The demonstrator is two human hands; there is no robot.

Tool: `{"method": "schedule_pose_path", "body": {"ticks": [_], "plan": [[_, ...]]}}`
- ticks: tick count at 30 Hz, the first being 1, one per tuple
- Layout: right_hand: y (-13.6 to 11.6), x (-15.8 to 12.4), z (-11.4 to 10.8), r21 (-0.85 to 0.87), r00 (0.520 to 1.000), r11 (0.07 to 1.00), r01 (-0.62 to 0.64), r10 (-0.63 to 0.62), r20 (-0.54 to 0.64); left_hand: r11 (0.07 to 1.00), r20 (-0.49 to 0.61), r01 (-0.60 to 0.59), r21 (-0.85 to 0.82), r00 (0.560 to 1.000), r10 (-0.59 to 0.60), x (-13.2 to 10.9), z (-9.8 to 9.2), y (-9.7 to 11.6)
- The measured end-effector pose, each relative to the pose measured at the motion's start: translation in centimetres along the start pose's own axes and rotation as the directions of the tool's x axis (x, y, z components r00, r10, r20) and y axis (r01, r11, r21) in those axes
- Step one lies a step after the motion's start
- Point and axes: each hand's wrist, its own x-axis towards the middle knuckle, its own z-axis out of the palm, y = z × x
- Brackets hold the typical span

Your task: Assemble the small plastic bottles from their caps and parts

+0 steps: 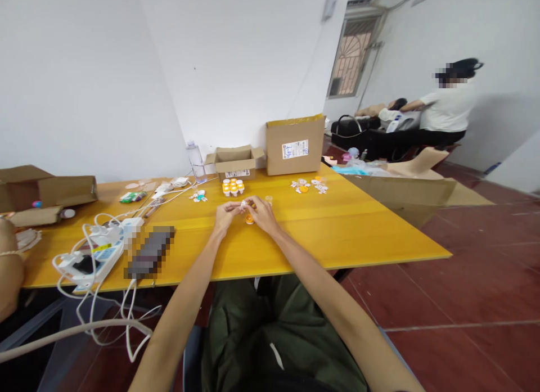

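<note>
Fingertips of my left hand and my right hand meet over the middle of the table, both pinching a small white piece with dark marks. Its kind is too small to make out. Just below the fingers lies an orange and white round cap. A small clear, pale-orange container stands behind my right hand, partly hidden. Behind my hands several small jars with orange and white lids stand grouped together.
An open carton and a taller closed box stand at the back. Small white pieces lie at right, others around a teal ring at left. A power strip with cables and a phone lie left. Another person sits far right.
</note>
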Motion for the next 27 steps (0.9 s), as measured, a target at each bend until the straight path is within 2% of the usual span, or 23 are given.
{"method": "schedule_pose_path", "body": {"ticks": [27], "plan": [[-0.11,-0.01,-0.12,0.010,1.000,1.000,0.009,-0.009,0.017,0.999,-0.023,0.025,-0.022,0.999,-0.025,0.10,-0.19,-0.12]]}}
